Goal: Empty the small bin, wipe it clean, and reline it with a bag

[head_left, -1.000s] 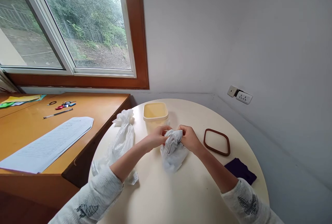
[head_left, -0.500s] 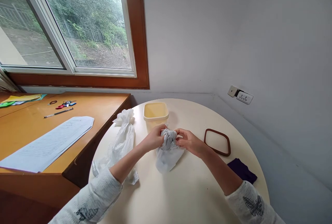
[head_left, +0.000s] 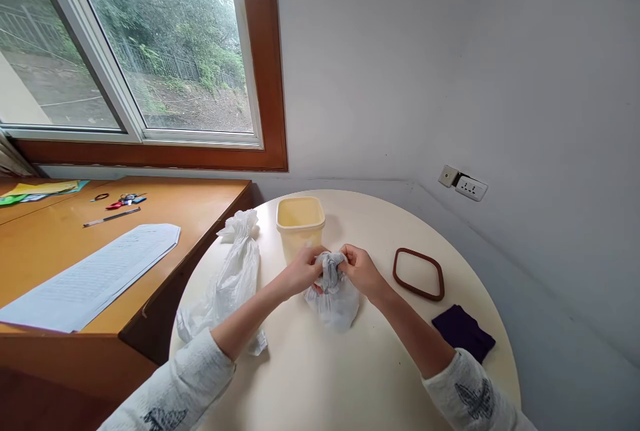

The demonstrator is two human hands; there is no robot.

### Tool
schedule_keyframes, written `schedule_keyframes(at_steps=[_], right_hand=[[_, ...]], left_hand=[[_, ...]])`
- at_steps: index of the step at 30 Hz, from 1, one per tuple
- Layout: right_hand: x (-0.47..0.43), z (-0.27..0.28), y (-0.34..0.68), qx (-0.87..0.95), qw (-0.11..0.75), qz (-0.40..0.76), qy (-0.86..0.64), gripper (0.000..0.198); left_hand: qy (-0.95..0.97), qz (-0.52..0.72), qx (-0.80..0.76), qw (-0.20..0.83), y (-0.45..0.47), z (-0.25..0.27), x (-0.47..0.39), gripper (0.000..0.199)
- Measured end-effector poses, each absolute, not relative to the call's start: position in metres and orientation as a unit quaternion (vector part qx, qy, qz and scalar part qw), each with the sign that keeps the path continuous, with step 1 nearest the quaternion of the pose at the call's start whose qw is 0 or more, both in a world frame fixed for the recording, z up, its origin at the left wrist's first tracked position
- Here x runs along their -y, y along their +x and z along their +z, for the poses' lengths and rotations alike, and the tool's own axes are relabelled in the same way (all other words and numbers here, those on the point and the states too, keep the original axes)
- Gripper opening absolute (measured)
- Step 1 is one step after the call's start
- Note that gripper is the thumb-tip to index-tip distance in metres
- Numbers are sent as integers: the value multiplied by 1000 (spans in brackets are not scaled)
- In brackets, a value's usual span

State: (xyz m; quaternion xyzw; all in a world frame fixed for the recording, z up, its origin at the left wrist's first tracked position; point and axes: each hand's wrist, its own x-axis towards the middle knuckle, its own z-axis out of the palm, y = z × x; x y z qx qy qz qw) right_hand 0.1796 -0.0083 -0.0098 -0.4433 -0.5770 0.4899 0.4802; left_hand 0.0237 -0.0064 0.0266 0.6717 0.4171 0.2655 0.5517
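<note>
Both hands meet near the middle of the frame, at the crumpled top of a translucent white bag (head_left: 336, 311). The left hand (head_left: 300, 271) has its grip closed on the left side of the bunched, greyish upper part, thumb and fingers pinching it; the right hand (head_left: 364, 272) grasps the same gathered part from the right with its fingertips. The lower part of the bag hangs loose and rounded below the hands, over the round table (head_left: 360, 378); whether its bottom touches the surface cannot be told. Just behind the left hand, at centre, a pale yellow bin (head_left: 300, 239) stands upright, its mouth facing up. Left of centre lies a longer white plastic bag (head_left: 237, 271), gathered near its upper end and partly hidden by the left forearm. Right of centre, a brown rounded-corner frame (head_left: 441, 282) lies flat, and near it at lower right is a dark purple cloth (head_left: 463, 331), close to the right forearm. A wooden table (head_left: 205, 201) at the left of the frame carries printed papers (head_left: 100, 278) and a pen (head_left: 112, 218).
</note>
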Motion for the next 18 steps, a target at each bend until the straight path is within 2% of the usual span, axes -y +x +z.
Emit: schedule_keyframes(at_steps=[6, 14, 18], right_hand=[[5, -16, 177, 597, 483, 422, -482, 18], [18, -3, 175, 585, 470, 498, -434, 17], [27, 6, 177, 610, 444, 514, -407, 14]], left_hand=[[682, 246, -388, 569, 16, 29, 6, 29], [684, 270, -455, 502, 17, 17, 2, 17], [714, 304, -491, 395, 18, 11, -1, 13]])
